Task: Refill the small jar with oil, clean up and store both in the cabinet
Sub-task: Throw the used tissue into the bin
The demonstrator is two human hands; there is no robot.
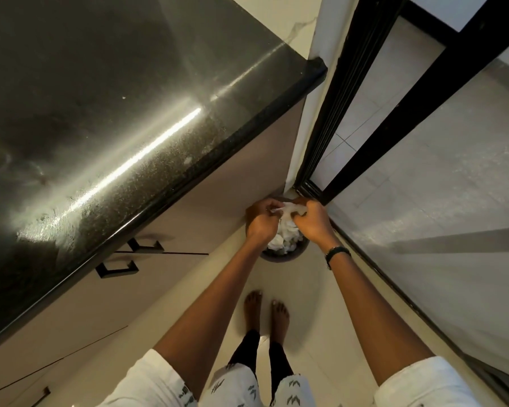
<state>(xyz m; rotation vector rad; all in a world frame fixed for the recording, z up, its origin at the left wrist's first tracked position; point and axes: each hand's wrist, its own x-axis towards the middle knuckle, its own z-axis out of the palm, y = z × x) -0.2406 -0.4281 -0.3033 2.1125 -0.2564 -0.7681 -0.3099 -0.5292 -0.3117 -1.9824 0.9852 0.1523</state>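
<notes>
Head view: white tissue [291,209], crumpled, held between both hands over a dark round bin [285,255] in the floor corner. Left hand [262,220] pinches its 9 o'clock end, fingers curled; right hand [313,220] grips its 3 o'clock end, fingers curled. Bin holds more white paper [282,240]. Black counter [100,113] at 10 o'clock; black-framed glass door [423,142] at 2 o'clock; bare feet [266,315] at 6 o'clock.
</notes>
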